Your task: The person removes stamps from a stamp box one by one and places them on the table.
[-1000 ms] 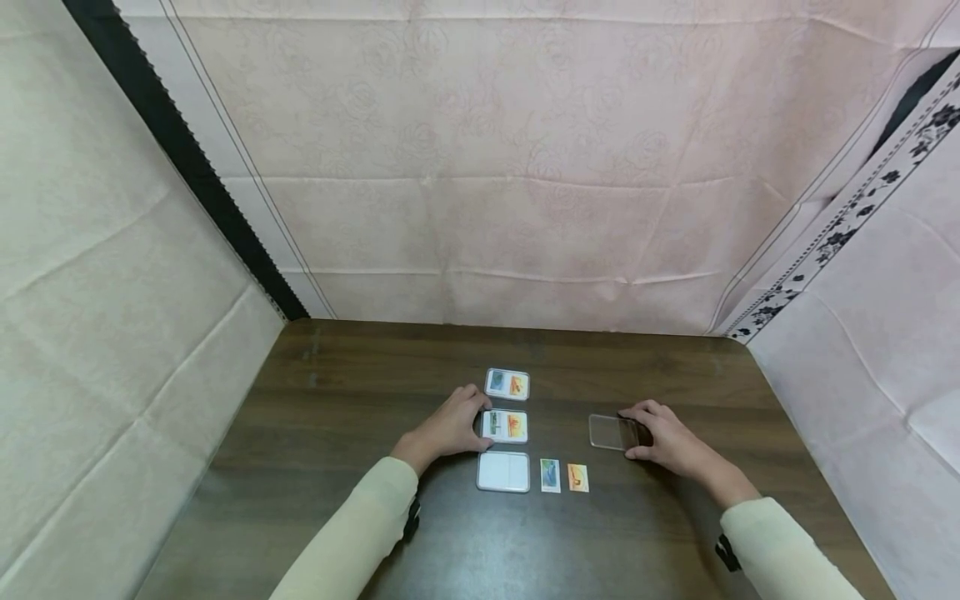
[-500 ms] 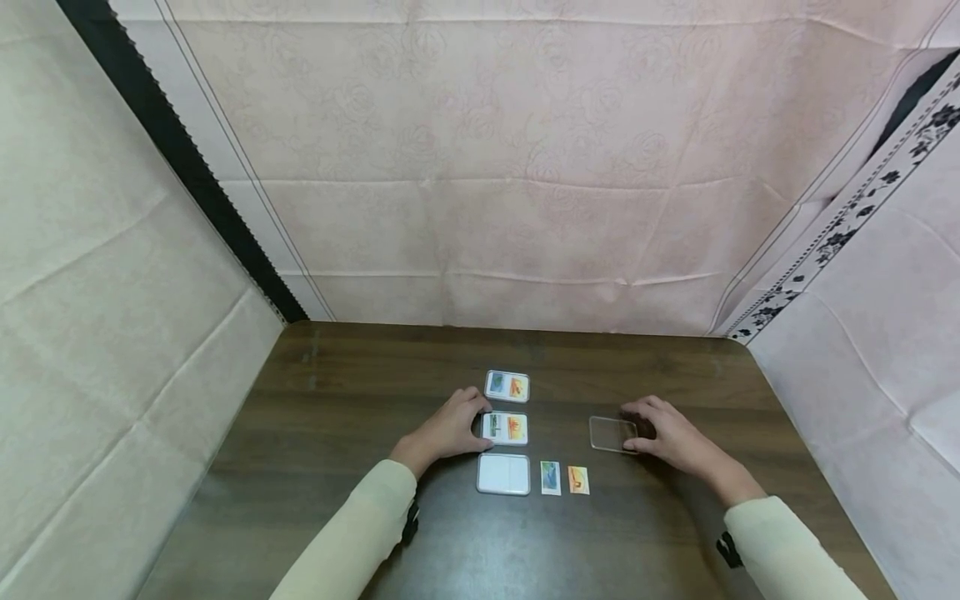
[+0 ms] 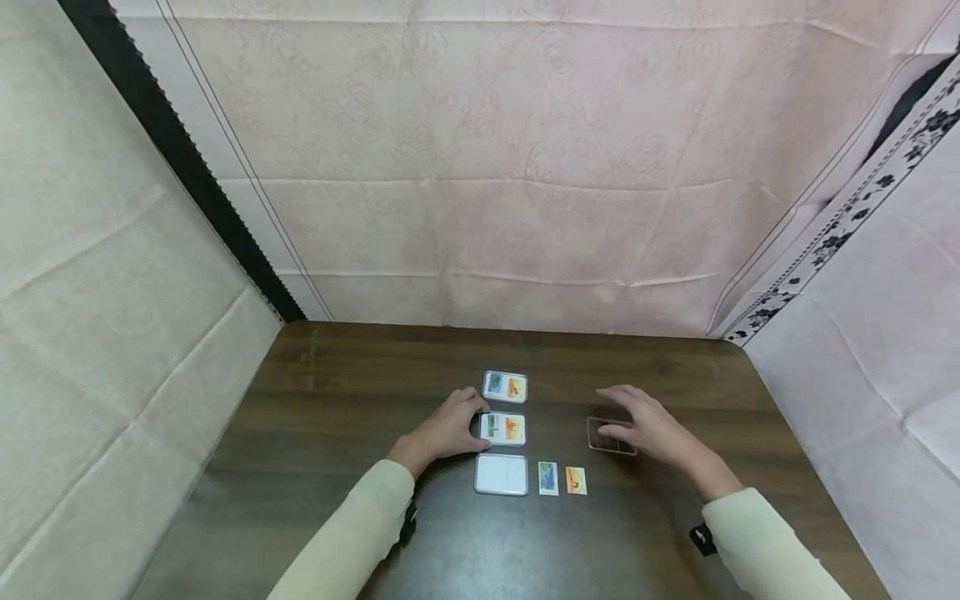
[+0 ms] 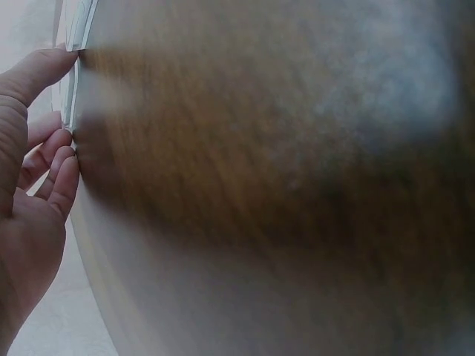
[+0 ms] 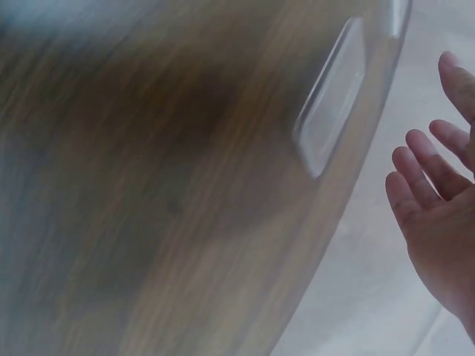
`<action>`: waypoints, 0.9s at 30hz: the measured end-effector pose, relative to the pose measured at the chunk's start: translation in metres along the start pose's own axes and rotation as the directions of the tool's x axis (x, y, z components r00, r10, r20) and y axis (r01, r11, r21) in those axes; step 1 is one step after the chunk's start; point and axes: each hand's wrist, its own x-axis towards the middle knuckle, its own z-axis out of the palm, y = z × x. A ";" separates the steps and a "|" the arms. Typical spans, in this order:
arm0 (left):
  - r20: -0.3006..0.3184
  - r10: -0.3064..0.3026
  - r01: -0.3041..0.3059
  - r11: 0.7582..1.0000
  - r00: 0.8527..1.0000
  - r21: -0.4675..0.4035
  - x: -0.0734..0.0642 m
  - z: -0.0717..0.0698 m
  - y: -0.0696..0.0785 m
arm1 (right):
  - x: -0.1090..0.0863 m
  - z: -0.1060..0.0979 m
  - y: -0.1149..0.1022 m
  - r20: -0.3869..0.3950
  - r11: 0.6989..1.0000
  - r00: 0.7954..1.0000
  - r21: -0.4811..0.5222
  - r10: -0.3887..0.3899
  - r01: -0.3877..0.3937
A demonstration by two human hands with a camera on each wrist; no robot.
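On the table lie three flat white-based cases in a column. The far case [image 3: 505, 387] and the middle case [image 3: 514, 429] each show two small picture cards inside; the near case [image 3: 501, 475] looks plain white. My left hand [image 3: 447, 427] holds the middle case at its left side, thumb at the near corner and fingers at the far corner; the thumb [image 4: 44, 73] meets its edge in the left wrist view. To the right, a clear plastic lid [image 3: 596, 437] lies flat. My right hand [image 3: 651, 425] hovers over it, fingers spread and holding nothing.
A blue-green picture card [image 3: 548, 478] and an orange picture card [image 3: 576, 481] lie right of the near case. The brown wooden table [image 3: 360, 367] ends at hanging pale cloth [image 3: 480, 208] at the back and sides.
My right hand has let go of the clear lid and lifted, shifting left over it with its fingers spreading. The left hand stays at the middle case.
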 end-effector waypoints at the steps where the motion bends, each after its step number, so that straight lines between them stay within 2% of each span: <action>1: 0.000 0.000 0.000 1.000 1.000 0.001 0.000 0.000 0.000 | 0.001 0.001 -0.004 0.000 1.000 1.000 0.007 -0.003 0.003; 8: -0.009 0.007 -0.007 1.000 1.000 -0.014 -0.002 0.000 -0.003 | 0.012 0.007 -0.026 -0.007 0.999 1.000 0.045 -0.024 0.025; 20: -0.011 -0.002 0.002 1.000 1.000 -0.024 -0.003 0.003 -0.004 | 0.024 0.025 -0.048 -0.008 0.993 0.996 0.081 -0.086 0.086; 27: -0.010 0.000 0.000 1.000 1.000 -0.019 0.001 0.003 -0.002 | 0.034 0.033 -0.061 0.039 0.995 0.996 0.070 -0.078 0.075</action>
